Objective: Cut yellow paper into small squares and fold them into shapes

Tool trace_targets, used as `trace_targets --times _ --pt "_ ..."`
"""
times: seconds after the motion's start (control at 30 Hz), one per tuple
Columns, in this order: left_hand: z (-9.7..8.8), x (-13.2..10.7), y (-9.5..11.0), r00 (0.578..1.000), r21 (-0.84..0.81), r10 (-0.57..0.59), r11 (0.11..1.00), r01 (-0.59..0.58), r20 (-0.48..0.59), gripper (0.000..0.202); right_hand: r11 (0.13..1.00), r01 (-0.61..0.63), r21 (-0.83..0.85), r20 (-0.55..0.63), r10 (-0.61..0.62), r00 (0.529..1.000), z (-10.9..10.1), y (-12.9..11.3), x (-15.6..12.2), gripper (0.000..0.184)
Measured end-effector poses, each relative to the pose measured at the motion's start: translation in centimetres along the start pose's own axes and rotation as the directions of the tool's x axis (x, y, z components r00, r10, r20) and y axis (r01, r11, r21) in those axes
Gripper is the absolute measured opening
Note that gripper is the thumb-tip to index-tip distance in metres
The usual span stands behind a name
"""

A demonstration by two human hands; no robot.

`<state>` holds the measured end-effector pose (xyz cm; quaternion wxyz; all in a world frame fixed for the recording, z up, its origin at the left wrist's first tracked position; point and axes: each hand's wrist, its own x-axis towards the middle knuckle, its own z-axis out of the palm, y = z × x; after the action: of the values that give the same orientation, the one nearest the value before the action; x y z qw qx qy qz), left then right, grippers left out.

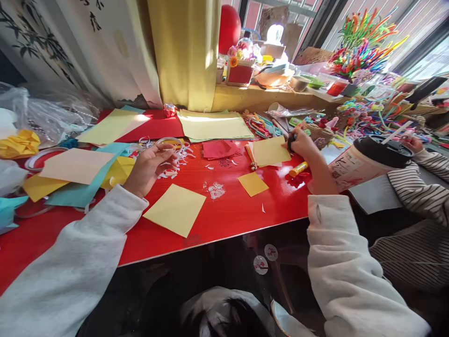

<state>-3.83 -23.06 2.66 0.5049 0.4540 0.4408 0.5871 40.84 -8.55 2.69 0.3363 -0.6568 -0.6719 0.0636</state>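
My left hand is over the left part of the red table, its fingers loosely bent and apart, nothing visible in them. Thin white paper strips lie beside its fingertips. Farther right, my right hand is closed on black-handled scissors, whose blades I cannot make out. Under and beside these lies a pale yellow paper square. A larger yellow square is near the front edge, and a small orange-yellow square lies mid-table. Red folded paper sits behind it.
A yellow glue stick and a large lidded cup with straw stand near my right forearm. Coloured paper sheets are heaped left. A yellow paper stack lies at the back. Another person's striped sleeve is at right.
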Motion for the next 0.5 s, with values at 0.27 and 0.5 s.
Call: trace_targets --times 0.27,0.5 --pt "-0.5 0.2 -0.1 1.000 0.266 -0.004 0.964 0.008 -0.014 0.027 0.932 -0.150 -0.330 0.081 0.187 0.979 3.8 0.5 0.0 0.046" --pt "-2.1 0.2 0.4 0.836 0.870 -0.310 0.360 -0.338 0.453 0.055 0.921 -0.175 -0.349 -0.208 0.106 0.972 1.4 -4.7 -1.5 0.049"
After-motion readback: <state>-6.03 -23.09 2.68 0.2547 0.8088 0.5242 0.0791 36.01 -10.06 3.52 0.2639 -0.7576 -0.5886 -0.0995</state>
